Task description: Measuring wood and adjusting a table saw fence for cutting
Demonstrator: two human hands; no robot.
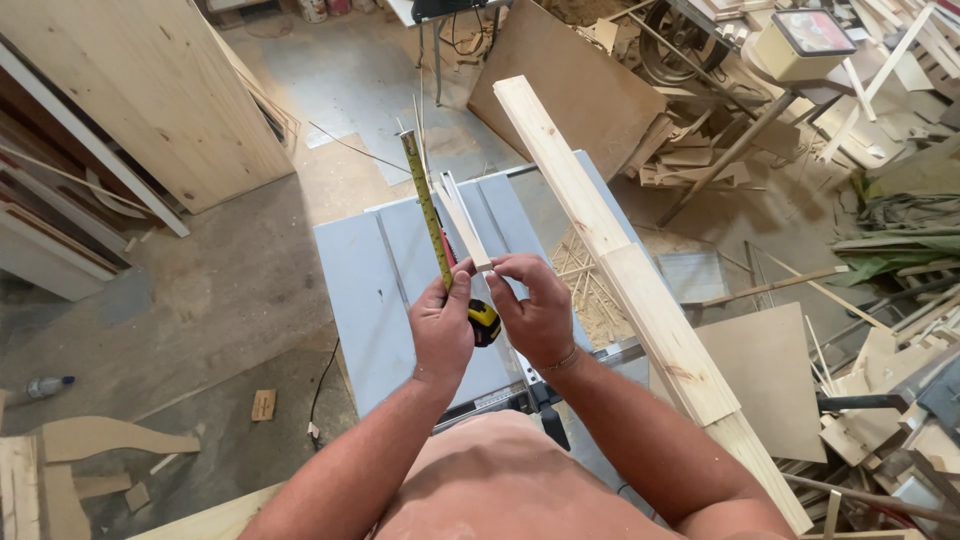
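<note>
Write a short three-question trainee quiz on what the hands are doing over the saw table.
1. True or false: the yellow tape measure is extended alongside the thin wooden strip.
2. Which hand grips the strip's near end? A) left hand B) right hand
3. What long pale pieces lie diagonally across the right side of the grey saw table?

Key:
1. True.
2. B; the left hand pinches the tape blade, with the tape case between the hands.
3. Wooden planks.
</note>
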